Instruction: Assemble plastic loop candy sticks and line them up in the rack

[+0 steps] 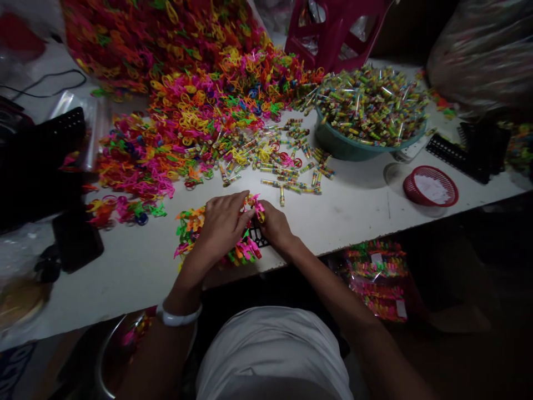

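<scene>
- Rack [259, 238] at near edge of table [353, 208], under + btw the hands; long axis approx L–R, bare grid showing at R end
- R hand [275, 225] nearer that bare end, just beside it; fingers closed round a pink piece [259, 209], above rack
- L hand [222, 219] palm down over filled part; fingers bent, thumb pointing at pink piece; some fingertips hidden, can't tell if it grips
- Nearest tube [282, 195] just beyond R hand, not touching; long axis runs away from near edge
- Rack mat'l: black, prob plastic, open lattice
- Rack pieces [187, 222]: orange/green/pink/yellow, thin, spiky outlines, prob moulded plastic
- Pile [191, 105] beyond L hand: same brights, many ring shapes, tangled
- Tubes: slim cylinders, clear + glossy, multicolour inside
- Tub [353, 149] far R: round, green, smooth wall, heaped w/ tubes
- Basket [410, 192] R of tub: round, red, mesh wall, w/ white slips [433, 189]
</scene>
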`<state>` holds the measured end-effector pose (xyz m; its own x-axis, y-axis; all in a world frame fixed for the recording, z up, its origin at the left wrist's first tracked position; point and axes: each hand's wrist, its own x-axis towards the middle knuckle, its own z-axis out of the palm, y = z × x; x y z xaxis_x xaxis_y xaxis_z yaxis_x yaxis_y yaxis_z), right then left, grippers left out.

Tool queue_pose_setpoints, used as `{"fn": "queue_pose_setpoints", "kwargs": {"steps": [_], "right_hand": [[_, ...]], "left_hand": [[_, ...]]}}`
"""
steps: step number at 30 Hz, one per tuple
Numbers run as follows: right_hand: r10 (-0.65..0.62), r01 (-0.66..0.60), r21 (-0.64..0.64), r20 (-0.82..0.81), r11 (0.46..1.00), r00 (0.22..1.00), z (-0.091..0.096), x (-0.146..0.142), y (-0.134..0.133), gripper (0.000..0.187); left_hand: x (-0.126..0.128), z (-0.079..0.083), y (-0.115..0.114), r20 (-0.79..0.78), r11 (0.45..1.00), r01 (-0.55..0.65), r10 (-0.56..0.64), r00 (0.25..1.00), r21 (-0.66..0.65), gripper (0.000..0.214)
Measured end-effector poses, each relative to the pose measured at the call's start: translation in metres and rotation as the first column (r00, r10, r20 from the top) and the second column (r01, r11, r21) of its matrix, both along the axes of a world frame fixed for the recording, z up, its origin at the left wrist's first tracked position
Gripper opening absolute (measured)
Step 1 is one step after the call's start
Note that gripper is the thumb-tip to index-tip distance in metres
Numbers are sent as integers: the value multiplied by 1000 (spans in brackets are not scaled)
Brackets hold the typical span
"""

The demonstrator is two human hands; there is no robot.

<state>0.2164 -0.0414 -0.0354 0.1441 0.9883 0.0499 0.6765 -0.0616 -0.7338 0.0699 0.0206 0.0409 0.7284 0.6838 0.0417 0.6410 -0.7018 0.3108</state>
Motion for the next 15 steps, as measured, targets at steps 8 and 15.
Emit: {"fn": "queue_pose_setpoints", "kwargs": {"steps": [8, 15], "right_hand": [[130, -124, -46, 185, 991, 974, 1, 0, 3, 25], [171, -150, -119, 186, 981, 968, 7, -1, 7, 25]], "left_hand": [[1, 2, 3, -80, 1000, 12, -12, 997, 5, 57], [6, 7, 20, -110, 992, 116, -120, 987, -42, 51]]}}
